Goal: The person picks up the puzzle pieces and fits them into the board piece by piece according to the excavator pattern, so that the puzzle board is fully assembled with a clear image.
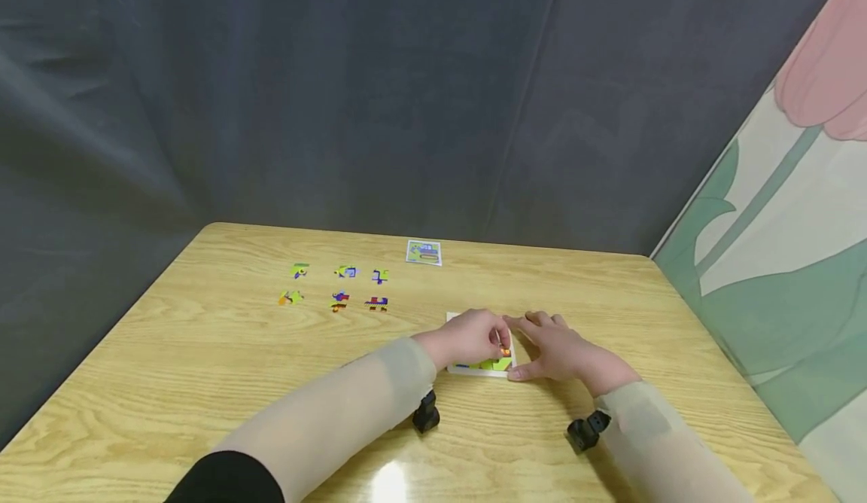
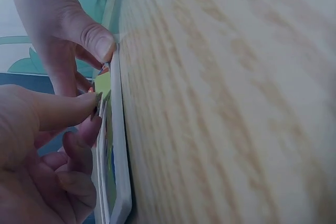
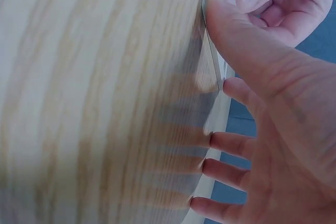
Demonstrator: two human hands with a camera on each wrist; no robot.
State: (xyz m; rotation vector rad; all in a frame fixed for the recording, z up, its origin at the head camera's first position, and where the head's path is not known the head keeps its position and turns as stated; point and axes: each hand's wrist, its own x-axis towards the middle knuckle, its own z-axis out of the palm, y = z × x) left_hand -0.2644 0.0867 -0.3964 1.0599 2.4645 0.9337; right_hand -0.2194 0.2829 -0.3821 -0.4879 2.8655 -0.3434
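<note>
A small puzzle board with a white frame lies on the table, part of its coloured picture hidden under my left hand. Thumb and forefinger of that hand pinch a small puzzle piece at the board's right part; the fingers cover most of it. Along the board's right side rests my right hand, fingers spread. Its thumb touches the near right corner of the frame, while the other fingertips reach down to the table beyond.
Loose puzzle pieces lie in two rows at the left, among them a blue and green one and a red and blue one. A picture card lies near the back edge of the wooden table. A dark curtain hangs behind.
</note>
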